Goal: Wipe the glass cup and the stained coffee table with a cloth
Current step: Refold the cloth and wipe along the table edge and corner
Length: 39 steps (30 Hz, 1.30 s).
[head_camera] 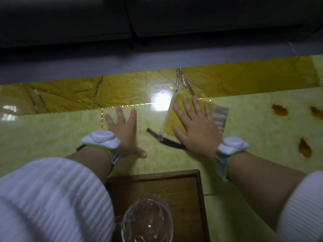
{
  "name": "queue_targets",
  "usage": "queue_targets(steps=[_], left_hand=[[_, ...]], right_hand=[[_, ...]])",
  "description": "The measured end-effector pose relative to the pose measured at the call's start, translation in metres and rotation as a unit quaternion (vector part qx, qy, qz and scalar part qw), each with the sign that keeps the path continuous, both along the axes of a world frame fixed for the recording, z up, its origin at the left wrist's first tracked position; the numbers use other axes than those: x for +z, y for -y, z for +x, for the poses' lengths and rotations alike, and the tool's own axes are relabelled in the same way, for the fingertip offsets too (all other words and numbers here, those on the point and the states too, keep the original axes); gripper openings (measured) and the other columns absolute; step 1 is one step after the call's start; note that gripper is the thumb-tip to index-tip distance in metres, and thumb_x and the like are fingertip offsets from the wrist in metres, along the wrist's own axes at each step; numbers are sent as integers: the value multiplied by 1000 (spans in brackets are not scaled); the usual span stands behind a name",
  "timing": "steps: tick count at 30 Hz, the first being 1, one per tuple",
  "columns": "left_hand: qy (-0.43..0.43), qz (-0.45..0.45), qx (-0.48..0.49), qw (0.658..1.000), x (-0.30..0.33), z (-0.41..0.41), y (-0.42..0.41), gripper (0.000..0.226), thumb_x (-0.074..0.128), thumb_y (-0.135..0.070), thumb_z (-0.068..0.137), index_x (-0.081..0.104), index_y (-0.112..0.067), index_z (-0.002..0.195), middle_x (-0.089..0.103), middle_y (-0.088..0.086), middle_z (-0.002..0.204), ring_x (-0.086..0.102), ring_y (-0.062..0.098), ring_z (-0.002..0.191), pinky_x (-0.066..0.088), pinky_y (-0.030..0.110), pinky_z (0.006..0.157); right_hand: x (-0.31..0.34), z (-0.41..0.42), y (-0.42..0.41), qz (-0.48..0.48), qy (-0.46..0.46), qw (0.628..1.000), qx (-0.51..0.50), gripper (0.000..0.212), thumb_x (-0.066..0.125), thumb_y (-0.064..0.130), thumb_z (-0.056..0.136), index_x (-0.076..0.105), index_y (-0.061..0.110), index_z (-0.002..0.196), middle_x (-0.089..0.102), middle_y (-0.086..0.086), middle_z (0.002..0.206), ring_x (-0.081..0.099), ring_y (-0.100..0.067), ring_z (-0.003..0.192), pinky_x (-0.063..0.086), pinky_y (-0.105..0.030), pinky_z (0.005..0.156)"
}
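Table wiping | my right hand [195, 130] pressed cloth [176, 117] flat-fingered, left hand [122, 131] splayed, beyond tray [199, 186] | next, I judged: stains [279, 110] rightward

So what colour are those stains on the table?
Orange-brown; the stains lie on the pale yellow-green coffee table, seen in the head view.

cloth [176, 117] on coffee table [253, 119], glass cup [148, 222] in tray [199, 186] nearer

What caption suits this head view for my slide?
Right hand presses cloth flat on stained coffee table; left hand open beside.
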<state>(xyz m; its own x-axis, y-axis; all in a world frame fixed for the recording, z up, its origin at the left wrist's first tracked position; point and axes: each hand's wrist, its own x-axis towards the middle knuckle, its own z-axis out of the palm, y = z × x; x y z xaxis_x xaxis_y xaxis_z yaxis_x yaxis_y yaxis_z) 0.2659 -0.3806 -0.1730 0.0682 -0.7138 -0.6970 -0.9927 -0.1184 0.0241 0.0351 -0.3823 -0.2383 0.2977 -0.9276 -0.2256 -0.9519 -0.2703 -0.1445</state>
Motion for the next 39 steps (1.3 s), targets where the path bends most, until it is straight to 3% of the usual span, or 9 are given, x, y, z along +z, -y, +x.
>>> queue_targets(steps=[4,8,13,17,20,28,34,39], left_hand=[[2,1,0,1000,0,1,-2,142,85,-53,61,-20,-29,152,-35,11,155,-22,48,142,20,62,115],[6,-1,2,1000,-3,2,-1,143,86,-52,59,-20,-31,152,-35,11,155,-22,48,142,18,62,115],[24,-5,-2,1000,-4,-1,-2,145,86,-57,56,-20,-33,152,-32,8,157,-19,46,144,14,60,117],[73,-21,-8,997,5,-14,-2,144,87,-56,56,-18,-32,152,-27,12,159,-17,46,145,17,62,116],[58,-21,-35,997,13,-32,-3,137,86,-51,63,-14,-32,153,-26,11,159,-13,44,146,22,60,115],[-43,-35,-64,996,14,-105,7,129,83,-55,64,-4,-30,155,-18,13,161,-6,48,146,17,53,116],[-29,22,-79,996,-3,-137,12,137,84,-54,61,-13,-29,153,-20,17,158,-6,52,144,18,68,112],[9,-13,-73,997,-6,-142,2,143,90,-47,57,-16,-30,152,-29,16,157,-14,54,142,23,65,112]], right_hand=[[1,-48,-8,13,-9,992,123,68,27,63,98,8,36,157,-5,2,166,-8,-23,153,-3,-51,123],[-1,-50,20,-1,4,1000,6,69,27,63,94,13,37,157,-2,2,167,-2,-23,154,-5,-49,122],[-5,-16,2,3,3,994,-109,68,21,62,97,3,35,157,-8,0,166,-11,-26,152,-10,-54,121],[-1,-32,-31,3,15,1000,-26,67,24,61,98,6,35,158,-6,-1,166,-10,-25,153,-8,-52,121],[3,-79,-36,11,1,1000,14,67,27,61,98,7,36,158,-5,1,167,-9,-23,153,-12,-46,121],[-4,-67,-50,-9,2,989,-146,70,23,61,96,7,32,157,-4,-2,166,-5,-27,153,-9,-53,121],[2,-110,-59,-17,24,999,23,66,32,59,97,21,32,156,6,-1,166,3,-26,153,-1,-51,122],[2,-118,-54,-9,13,1000,24,68,33,61,97,17,34,157,2,2,166,-2,-23,154,1,-52,122]])
